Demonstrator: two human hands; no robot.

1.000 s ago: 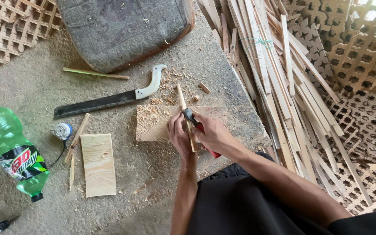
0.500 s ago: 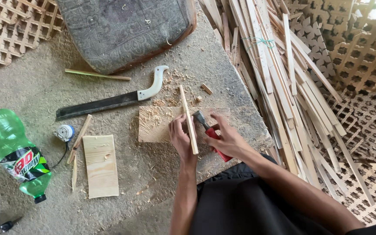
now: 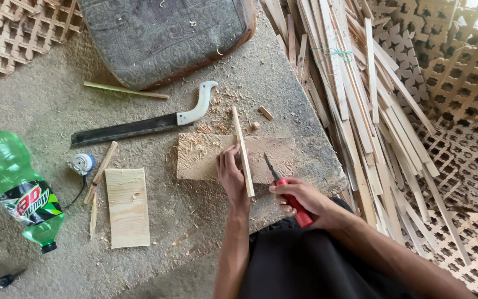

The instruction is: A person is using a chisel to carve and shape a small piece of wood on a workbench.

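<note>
One thin wooden strip is pinned flat on one wooden board by the left hand, fingers pressed together against its left edge. One red-handled knife is gripped in the right hand, fingers curled shut round the handle, blade tip just beside the strip. Open floor is noted left of the board; a heap of slats crowds the right. One machete, one green bottle and one smaller plank are counted. Since the earlier frame the knife is seen drawn back from the strip.
</note>
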